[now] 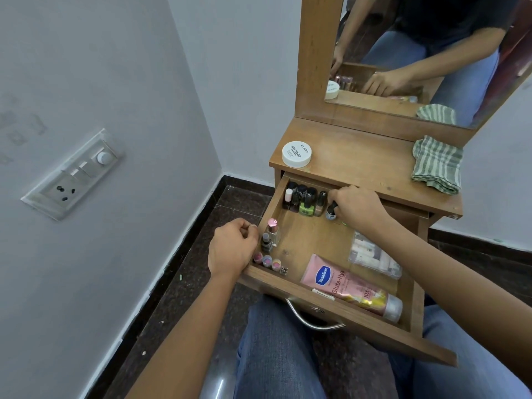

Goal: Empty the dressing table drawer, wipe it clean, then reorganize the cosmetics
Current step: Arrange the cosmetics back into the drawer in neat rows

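Right hand (358, 207) reaches in, pinching a blue nail polish bottle (331, 212); left hand (233, 249) rests curled on the drawer (272, 203) wall.

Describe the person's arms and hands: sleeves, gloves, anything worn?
Left hand and right hand are ungloved; both forearms bare, with no watch or bracelet showing. The mirror reflects a dark short sleeve.
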{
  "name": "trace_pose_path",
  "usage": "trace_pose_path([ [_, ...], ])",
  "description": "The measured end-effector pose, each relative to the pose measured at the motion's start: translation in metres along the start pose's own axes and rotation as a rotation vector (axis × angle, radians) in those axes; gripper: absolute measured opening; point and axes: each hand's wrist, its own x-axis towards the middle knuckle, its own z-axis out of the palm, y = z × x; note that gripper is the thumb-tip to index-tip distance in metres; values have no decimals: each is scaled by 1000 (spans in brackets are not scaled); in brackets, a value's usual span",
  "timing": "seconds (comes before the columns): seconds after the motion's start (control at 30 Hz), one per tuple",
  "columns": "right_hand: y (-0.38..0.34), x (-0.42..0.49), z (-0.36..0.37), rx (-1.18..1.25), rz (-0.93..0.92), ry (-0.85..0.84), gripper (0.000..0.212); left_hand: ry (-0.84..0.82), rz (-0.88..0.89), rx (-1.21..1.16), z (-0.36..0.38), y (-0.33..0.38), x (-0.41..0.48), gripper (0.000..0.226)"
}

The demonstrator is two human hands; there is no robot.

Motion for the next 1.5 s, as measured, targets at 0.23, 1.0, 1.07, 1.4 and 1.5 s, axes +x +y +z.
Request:
trace_pose_path([
  [0.23, -7, 1, 2, -126, 35, -31, 23, 5, -15, -3, 1, 0, -1, 19],
  [1.0, -10, 47, -57, 508, -3, 295, 51, 5, -12, -3, 2, -2, -1, 20],
  [1.07, -16, 65, -57, 549, -32, 187, 63, 4, -15, 2, 2, -3, -1, 20],
  [1.4, -28, 89, -21, 718, -64, 186, 82, 0, -10, -3, 3, -4, 1, 19],
  [1.5, -31, 72, -26, 817, -92, 280, 78, 4, -8, -7, 3, -3, 1, 19],
])
